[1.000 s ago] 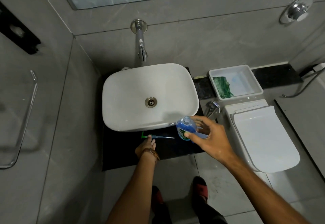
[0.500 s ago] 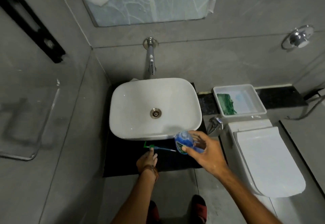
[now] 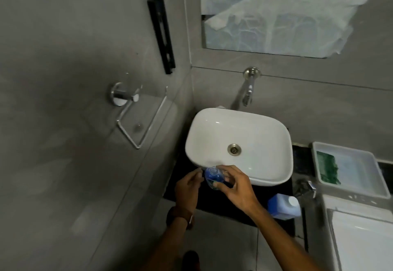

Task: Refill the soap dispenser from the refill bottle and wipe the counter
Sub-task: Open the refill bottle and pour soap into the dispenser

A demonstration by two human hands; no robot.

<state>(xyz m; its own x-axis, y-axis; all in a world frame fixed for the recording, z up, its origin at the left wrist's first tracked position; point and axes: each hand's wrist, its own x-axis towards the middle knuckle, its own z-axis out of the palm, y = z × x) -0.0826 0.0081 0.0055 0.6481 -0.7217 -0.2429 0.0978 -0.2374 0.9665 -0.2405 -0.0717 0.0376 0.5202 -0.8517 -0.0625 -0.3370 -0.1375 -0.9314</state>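
My right hand (image 3: 236, 187) is shut on a small blue soap dispenser bottle (image 3: 213, 177), held over the black counter (image 3: 225, 207) at the front edge of the white sink (image 3: 238, 130). No pump shows on the bottle. My left hand (image 3: 188, 185) is right beside the bottle on its left, fingertips at its top; the blur hides whether it holds anything. The blue refill bottle (image 3: 281, 207) with a white cap lies on the counter's right end, behind my right forearm. A green cloth (image 3: 326, 169) lies in a white tray (image 3: 348, 149) to the right.
A chrome tap (image 3: 247, 92) sticks out of the wall above the sink. A clear shelf (image 3: 144, 119) is fixed to the left wall. The toilet tank and lid (image 3: 361, 241) stand at the lower right, with a small valve (image 3: 311, 186) beside them.
The view has swung left and up. My right hand carried the dispenser bottle left along the sink's front edge. My left hand rose from the counter to meet it. The refill bottle came into view.
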